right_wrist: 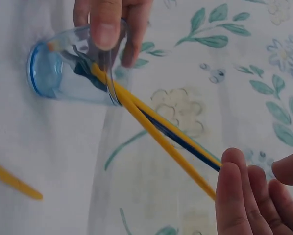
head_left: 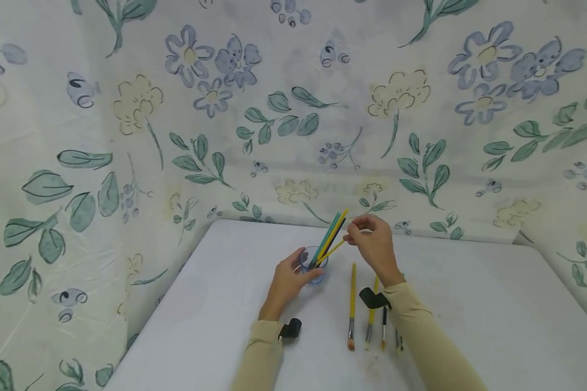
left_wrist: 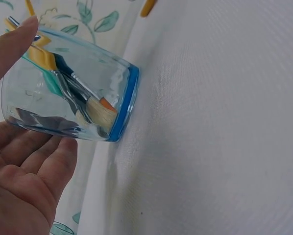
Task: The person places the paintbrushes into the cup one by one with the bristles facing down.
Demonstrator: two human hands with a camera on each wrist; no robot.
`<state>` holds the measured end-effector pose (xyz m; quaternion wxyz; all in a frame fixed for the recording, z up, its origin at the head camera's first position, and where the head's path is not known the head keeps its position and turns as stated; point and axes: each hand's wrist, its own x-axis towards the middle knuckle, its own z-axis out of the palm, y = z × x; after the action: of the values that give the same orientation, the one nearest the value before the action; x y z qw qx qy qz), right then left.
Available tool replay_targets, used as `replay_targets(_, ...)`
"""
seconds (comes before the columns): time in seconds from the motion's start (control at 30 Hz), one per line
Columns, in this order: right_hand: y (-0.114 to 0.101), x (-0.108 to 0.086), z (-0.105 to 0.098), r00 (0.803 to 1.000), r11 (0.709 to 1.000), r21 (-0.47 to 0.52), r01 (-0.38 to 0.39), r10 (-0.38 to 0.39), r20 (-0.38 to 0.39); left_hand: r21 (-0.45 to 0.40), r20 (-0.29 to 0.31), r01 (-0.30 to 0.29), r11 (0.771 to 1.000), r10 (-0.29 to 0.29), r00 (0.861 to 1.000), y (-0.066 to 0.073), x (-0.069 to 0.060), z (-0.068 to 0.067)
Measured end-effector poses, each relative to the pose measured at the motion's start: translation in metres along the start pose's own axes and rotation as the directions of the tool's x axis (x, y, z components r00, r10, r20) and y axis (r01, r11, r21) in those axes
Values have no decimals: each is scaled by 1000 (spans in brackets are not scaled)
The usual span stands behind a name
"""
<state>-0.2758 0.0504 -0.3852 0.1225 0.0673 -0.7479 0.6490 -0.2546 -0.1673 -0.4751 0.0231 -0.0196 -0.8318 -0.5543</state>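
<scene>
My left hand (head_left: pixel 287 279) grips a clear glass (left_wrist: pixel 122 105) with a blue base, thumb on one side and fingers on the other. Several paintbrushes (left_wrist: pixel 95 107) lean in the glass, bristles down; their yellow, teal and dark handles (head_left: pixel 330 236) stick out over the rim. Close to the handle ends is my right hand (head_left: pixel 374 244). In the right wrist view its thumb (right_wrist: pixel 289 169) stands apart from the fingers, and a yellow handle (right_wrist: pixel 171 147) runs up to or behind the fingertips.
On the white table (head_left: pixel 200 315), a flat brush with a yellow handle (head_left: pixel 353 304) lies in front of the glass. More brushes, one with a black handle (head_left: pixel 383 326), lie to its right, partly under my right forearm. A floral cloth (head_left: pixel 293 141) hangs behind.
</scene>
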Motion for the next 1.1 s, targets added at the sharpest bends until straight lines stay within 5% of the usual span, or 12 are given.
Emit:
replay_targets(0.33, -2, -16, -58, 995, 1000, -7, -2, 1, -96, 1, 8, -16, 1000, 16, 1000, -1, 0, -1)
replay_targets(0.6, 15, -38, -98, 987, 982, -168, -84, 59, -151, 6, 0, -2, 1000, 2, 1000, 0, 2, 1)
replay_targets(1.1, 51, -67, -121, 954, 897, -327, -297, 265, -141, -9, 2, -14, 1000, 14, 1000, -1, 3, 0)
